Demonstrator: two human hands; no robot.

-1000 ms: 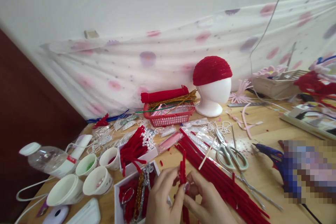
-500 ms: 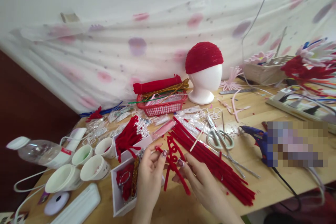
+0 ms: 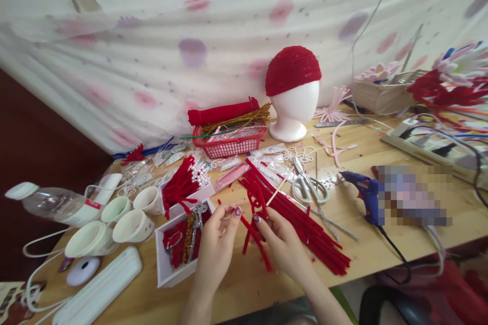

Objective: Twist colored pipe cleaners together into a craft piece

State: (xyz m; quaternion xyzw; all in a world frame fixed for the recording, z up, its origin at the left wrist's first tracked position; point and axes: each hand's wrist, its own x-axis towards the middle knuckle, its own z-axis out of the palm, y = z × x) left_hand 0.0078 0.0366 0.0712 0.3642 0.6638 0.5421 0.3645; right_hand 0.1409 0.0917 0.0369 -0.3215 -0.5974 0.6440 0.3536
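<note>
Left hand (image 3: 217,244) at lower centre of frame, fingers (image 3: 233,212) curled, tips pinched. Right hand (image 3: 284,244) just beside, fingers pinched, forearm running toward lower right.

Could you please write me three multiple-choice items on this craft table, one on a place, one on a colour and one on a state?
1. Where do the scissors lie?
A. in the red basket
B. flat on the table, right of the loose red stems
C. in the white box

2. What colour is the cap on the foam head?
A. red
B. gold
C. blue

3. How is the bent red pipe cleaner held?
A. lying untouched on the table
B. by the left hand alone
C. between both hands

Answers:
1. B: the scissors rest on the wooden table beside the pile of red stems.
2. A: the cap is plain red over the white head.
3. C: the left hand and the right hand both pinch it with their fingers.
</note>
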